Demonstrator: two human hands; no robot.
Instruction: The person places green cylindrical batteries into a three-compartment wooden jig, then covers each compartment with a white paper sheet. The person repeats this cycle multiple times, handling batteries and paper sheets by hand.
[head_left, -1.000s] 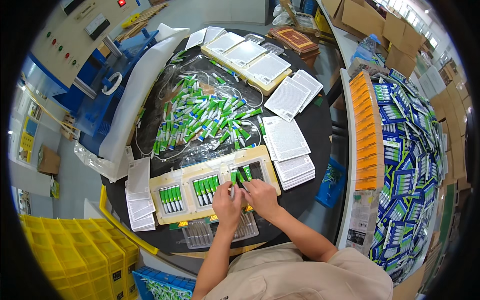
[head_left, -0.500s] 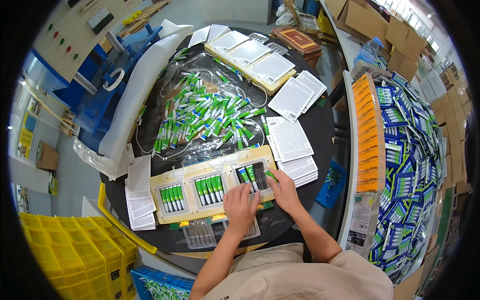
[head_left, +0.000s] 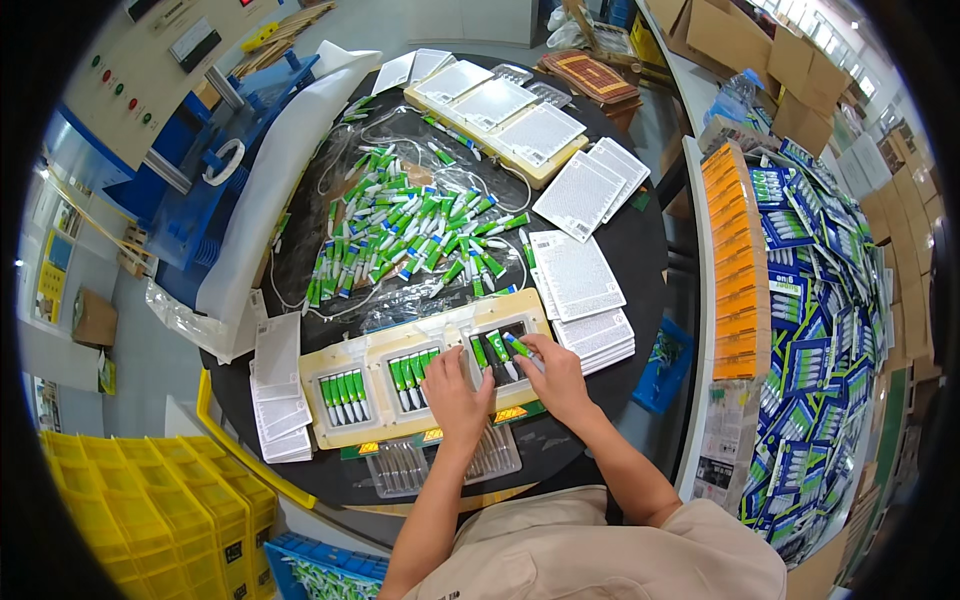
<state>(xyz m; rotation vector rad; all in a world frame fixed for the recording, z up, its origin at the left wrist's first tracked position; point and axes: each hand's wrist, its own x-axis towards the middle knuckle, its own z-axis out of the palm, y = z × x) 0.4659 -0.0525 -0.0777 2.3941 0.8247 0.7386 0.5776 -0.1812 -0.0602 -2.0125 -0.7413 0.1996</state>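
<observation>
A cream frame [head_left: 376,336] with three wells lies at the near side of the round black table. Green-and-white glue tubes [head_left: 343,397] stand in a row in the left well, and more fill the middle well. In the right well a few tubes [head_left: 499,350] lie side by side. My right hand [head_left: 556,380] pinches a glue tube [head_left: 518,346] over that well's right part. My left hand [head_left: 458,402] rests over the bar between the middle and right wells, thumb apart from the fingers, close to the leftmost tube there. It covers part of the middle well.
A heap of loose tubes [head_left: 410,225] lies beyond the frame. White printed cards [head_left: 576,275] are stacked right and left of it. Clear blister trays [head_left: 398,470] lie at the near edge. A second frame [head_left: 545,175] holding cards stands at the back. Packed blister cards [head_left: 805,370] fill the right side.
My left hand has moved left from the right well toward the middle one. My right hand has shifted slightly left and down with a tube. Another tube now shows in the right well.
</observation>
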